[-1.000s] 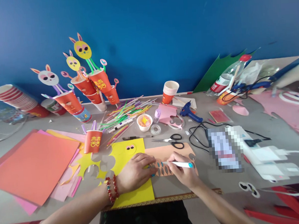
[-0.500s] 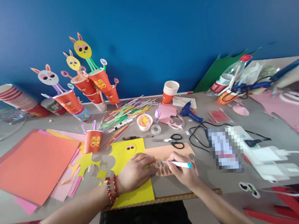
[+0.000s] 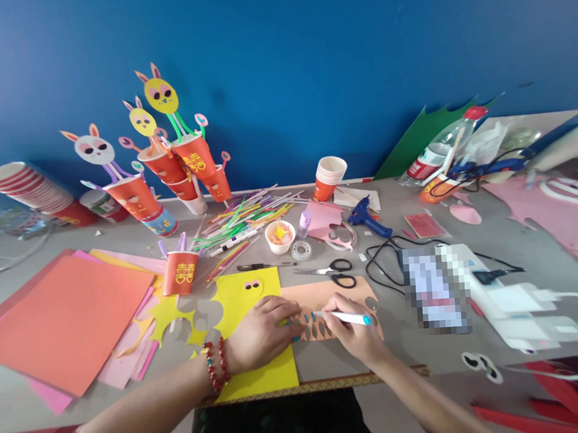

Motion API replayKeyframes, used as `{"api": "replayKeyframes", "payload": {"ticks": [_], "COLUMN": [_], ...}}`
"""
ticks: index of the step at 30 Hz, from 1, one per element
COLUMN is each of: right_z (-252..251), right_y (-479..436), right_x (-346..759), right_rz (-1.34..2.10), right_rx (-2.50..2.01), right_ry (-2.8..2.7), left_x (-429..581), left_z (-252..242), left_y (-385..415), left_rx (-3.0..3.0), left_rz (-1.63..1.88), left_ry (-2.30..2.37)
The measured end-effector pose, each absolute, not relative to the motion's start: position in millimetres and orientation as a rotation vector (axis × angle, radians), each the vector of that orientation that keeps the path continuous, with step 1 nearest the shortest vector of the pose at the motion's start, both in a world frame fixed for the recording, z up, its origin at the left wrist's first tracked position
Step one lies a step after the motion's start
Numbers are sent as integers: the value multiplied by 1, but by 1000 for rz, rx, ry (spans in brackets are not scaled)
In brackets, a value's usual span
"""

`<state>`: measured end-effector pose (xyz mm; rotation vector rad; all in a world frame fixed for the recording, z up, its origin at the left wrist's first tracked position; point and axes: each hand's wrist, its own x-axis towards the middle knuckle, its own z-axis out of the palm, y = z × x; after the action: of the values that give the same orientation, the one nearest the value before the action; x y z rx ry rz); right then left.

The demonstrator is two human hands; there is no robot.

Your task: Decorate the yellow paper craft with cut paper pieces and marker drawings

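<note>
My right hand (image 3: 355, 336) grips a white marker (image 3: 350, 317) with a blue end, its tip down on a strip of peach paper (image 3: 333, 291). Rows of leaf-shaped spots, some blue and some grey, cover the part of the strip near the tip. My left hand (image 3: 263, 330) lies flat with fingers stretched out, across the edge where the strip meets a yellow sheet (image 3: 279, 372). That sheet has round cutouts on its left and a small pair of drawn eyes near its top. The left fingers hide part of the strip.
Black-handled scissors (image 3: 339, 271) and a black pen (image 3: 253, 267) lie just beyond the papers. Farther back are a paper cup of cut pieces (image 3: 279, 244), straws (image 3: 235, 226) and a blue glue gun (image 3: 369, 218). Orange paper (image 3: 64, 315) lies left; a power strip (image 3: 490, 309) sits right.
Both hands and the marker look almost still. The whole view has shifted very slightly.
</note>
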<state>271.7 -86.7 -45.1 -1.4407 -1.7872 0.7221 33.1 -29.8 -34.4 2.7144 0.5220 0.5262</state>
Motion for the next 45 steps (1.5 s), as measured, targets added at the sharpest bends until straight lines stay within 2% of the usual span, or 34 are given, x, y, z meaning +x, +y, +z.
{"api": "replayKeyframes", "payload": {"ticks": [35,45], "right_z": [-41,-49], "right_y": [-88,-94], "right_x": [272,274], "right_rz": [742,726], "right_rx": [-1413,-1366], "right_ry": [-1754,-1492], "left_x": [31,27], "left_z": [-37,-42], "left_y": [-30,-29], "left_rx": [2694,2565], "left_rz": [520,563], "left_ry": [514,512]}}
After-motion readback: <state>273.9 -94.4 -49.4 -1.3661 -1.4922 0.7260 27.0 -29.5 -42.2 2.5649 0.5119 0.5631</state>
